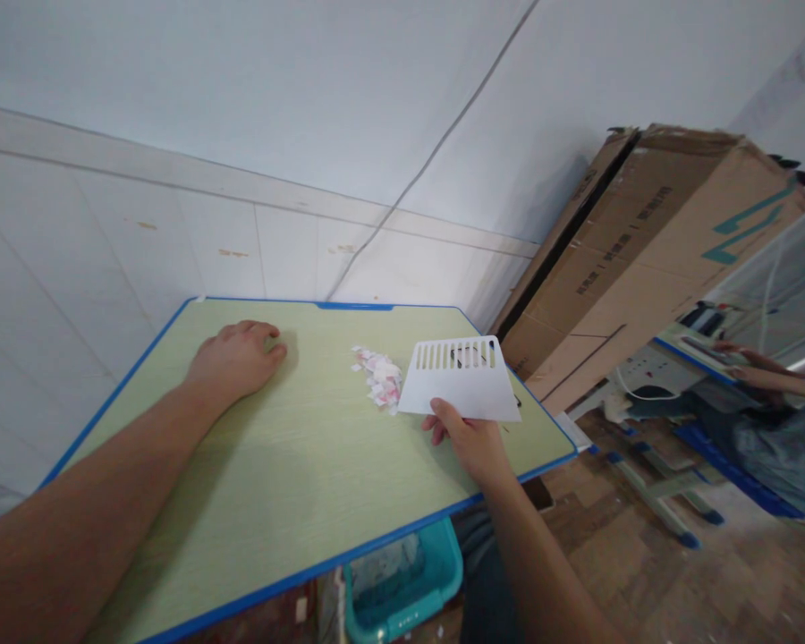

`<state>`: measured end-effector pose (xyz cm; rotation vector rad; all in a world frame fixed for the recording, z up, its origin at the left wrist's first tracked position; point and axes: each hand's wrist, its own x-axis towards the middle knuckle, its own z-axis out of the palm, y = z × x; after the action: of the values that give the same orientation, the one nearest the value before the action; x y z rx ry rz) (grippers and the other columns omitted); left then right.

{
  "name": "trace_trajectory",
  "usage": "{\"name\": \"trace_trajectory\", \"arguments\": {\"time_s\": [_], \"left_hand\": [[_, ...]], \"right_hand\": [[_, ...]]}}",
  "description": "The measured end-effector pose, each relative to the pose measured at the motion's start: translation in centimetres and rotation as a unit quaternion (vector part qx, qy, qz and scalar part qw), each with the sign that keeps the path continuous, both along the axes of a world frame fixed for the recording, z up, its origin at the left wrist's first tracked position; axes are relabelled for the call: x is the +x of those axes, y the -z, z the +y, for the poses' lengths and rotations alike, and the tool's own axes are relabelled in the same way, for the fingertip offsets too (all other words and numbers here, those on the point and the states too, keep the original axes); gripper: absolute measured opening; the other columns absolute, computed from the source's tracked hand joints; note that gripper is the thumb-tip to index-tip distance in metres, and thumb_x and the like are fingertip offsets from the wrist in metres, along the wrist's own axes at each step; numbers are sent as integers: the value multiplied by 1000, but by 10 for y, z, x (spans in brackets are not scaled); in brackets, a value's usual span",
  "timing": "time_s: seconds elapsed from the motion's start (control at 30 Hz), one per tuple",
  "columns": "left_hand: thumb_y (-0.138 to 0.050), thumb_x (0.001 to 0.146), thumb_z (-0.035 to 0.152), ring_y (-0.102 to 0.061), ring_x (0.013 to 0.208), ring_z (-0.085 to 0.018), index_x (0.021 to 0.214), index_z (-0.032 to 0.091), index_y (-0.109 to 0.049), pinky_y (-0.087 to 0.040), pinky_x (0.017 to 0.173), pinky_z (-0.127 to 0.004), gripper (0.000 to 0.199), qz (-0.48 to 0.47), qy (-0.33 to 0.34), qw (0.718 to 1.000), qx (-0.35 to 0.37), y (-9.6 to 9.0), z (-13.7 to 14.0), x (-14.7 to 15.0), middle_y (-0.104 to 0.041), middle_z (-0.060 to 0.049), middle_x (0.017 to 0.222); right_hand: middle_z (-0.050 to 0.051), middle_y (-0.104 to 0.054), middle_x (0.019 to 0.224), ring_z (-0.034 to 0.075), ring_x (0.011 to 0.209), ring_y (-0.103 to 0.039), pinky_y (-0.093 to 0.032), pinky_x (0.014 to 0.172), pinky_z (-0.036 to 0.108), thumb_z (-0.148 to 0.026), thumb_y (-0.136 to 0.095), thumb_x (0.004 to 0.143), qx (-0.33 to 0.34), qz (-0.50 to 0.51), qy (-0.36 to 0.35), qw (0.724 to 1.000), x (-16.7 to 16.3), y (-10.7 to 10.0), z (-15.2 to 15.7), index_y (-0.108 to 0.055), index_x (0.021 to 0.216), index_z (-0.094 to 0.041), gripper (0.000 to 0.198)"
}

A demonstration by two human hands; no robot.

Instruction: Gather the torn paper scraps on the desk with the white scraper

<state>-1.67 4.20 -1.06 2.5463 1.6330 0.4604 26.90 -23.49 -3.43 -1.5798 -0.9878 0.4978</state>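
Note:
My right hand (466, 438) grips a flat white slotted plate (460, 392) by its near edge, thumb on top. A row of slots runs along the plate's far side. Its left edge is beside a small pile of torn paper scraps (380, 380), white with some pink; I cannot tell whether it touches them. To the left, my left hand (234, 358) rests palm down on the pale green tabletop (275, 483), fingers loosely bent, thumb apart, nothing in it. Behind the plate, a thin dark-rimmed object (518, 402) is mostly hidden.
A blue rim edges the table, which stands by a white wall (241, 224). Large cardboard boxes (644, 241) lean at the right. Below the near edge sits a teal basket (402, 581). At far right another person (771, 438) sits at a desk.

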Motion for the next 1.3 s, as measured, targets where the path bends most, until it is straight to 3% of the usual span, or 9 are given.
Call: {"name": "trace_trajectory", "arguments": {"time_s": [0.3,0.5,0.67,0.87,1.17,1.3], "left_hand": [[-50,105,51,-67,158,-45,156,21,-80,-53,134,-61,67,5,-7,1000,4,2,1,0,-73,-20,172],[-54,106,52,-65,161,-46,156,17,-80,-52,136,-60,66,-8,-8,1000,-8,2,2,0,-70,-24,174],[-53,106,49,-68,158,-48,155,20,-81,-53,135,-65,64,-6,-6,1000,-1,-1,-1,1,-72,-23,172],[-47,113,46,-65,159,-48,158,11,-76,-53,134,-67,64,20,-7,1000,-10,-8,-6,3,-68,-26,176],[-41,114,46,-64,161,-47,156,10,-77,-53,135,-68,66,38,-7,999,-10,-11,-5,5,-69,-27,173],[-43,113,46,-64,160,-46,156,9,-77,-52,135,-66,66,29,-4,1000,1,-8,-6,5,-70,-26,172]], "right_hand": [[4,-76,63,26,61,-72,-62,74,40,-59,-66,100,-12,-36,23,999,2,10,0,-72,63,-31,47],[2,-72,60,27,65,-73,-62,82,39,-60,-63,99,-29,-53,36,998,0,10,0,-66,58,-34,49],[2,-72,62,27,67,-74,-61,82,39,-60,-64,97,-17,-45,44,998,-3,5,-1,-62,57,-35,47],[3,-74,61,26,63,-72,-61,75,38,-59,-65,94,-25,-31,21,999,0,1,2,-65,59,-33,44],[6,-78,65,24,54,-68,-59,64,38,-58,-67,92,2,8,16,1000,7,13,16,-69,65,-31,38],[5,-79,66,25,60,-73,-64,75,40,-61,-69,95,-10,9,26,1000,8,13,14,-70,66,-31,42]]}}
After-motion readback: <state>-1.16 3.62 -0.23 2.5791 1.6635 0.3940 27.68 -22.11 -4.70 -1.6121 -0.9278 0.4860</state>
